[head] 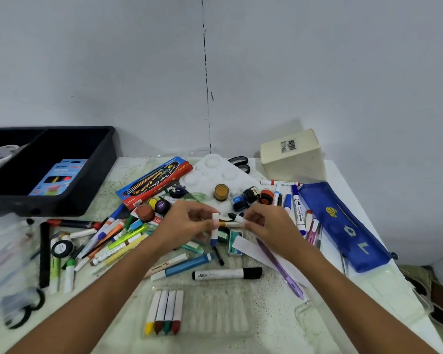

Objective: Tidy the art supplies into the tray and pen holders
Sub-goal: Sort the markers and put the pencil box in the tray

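Note:
Both hands meet over the middle of the cluttered table. My left hand (187,221) pinches a white crayon with a blue tip (215,229), held almost upright. My right hand (265,223) pinches a white crayon with a black tip (236,217), pointing left. A clear crayon tray (215,312) lies near the front edge with several crayons (165,312) lined up at its left end. The black tray (97,175) stands at the back left. A cream pen holder (294,157) lies tipped over at the back right.
Markers, pens and paint tubes (105,241) are heaped left of centre. Small paint pots (248,195), a white palette (215,172) and a red brush box (154,181) lie behind the hands. A blue pencil pouch (343,226) runs along the right edge. Scissors (16,307) lie front left.

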{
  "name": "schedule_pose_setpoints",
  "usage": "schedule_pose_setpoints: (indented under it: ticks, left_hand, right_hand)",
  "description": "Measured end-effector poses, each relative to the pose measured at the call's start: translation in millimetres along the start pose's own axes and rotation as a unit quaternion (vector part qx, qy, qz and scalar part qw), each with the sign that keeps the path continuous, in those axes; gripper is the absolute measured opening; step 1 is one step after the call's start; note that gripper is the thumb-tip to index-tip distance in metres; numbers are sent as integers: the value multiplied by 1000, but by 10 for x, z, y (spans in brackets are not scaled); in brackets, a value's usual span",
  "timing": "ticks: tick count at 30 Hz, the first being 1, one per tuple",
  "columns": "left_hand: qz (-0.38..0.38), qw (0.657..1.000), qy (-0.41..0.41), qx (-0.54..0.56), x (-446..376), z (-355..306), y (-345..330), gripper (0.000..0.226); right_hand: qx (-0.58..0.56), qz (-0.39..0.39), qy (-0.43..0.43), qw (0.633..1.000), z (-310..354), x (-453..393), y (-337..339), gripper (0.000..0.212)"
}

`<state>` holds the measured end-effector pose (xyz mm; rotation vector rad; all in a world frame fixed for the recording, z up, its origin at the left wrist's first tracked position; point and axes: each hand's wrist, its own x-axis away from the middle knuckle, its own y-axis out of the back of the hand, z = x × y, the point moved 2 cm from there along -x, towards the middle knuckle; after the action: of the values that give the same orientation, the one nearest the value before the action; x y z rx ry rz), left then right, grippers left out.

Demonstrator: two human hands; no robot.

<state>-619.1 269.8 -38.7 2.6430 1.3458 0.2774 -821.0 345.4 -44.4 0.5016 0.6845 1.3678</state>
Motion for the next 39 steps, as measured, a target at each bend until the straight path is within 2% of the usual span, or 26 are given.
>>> schedule_pose_setpoints:
  ticks: [4,9,11,17,20,29,34,39]
  left_hand:
    - [34,999,10,-10,173,-15,73,30]
    - [64,997,24,-44,477,113,169,14]
    - [67,996,34,-47,586,180,176,15]
    - [49,996,40,-64,830,330,108,17]
    - [45,995,31,-84,900,368,78,16]
    - [33,989,27,-141,999,440,106,18]
    - [21,976,-19,-214,1034,494,95,15]
    - [38,956,-53,-285,1064,505,88,27]
  right_hand:
    - [-120,58,10,991,157,6,-44,9]
    - [-223,148,-39,963,287,70,-184,17]
    - [-225,175,-52,957,320,105,-243,19]
    - [-171,229,-42,957,441,225,-425,6]
    - [-142,249,-27,958,496,291,-526,13]
    - [-173,221,-110,954,554,480,-802,11]
    - [-149,207,-119,960,601,579,-880,8]
    - [-109,187,-110,970,629,599,-910,6]
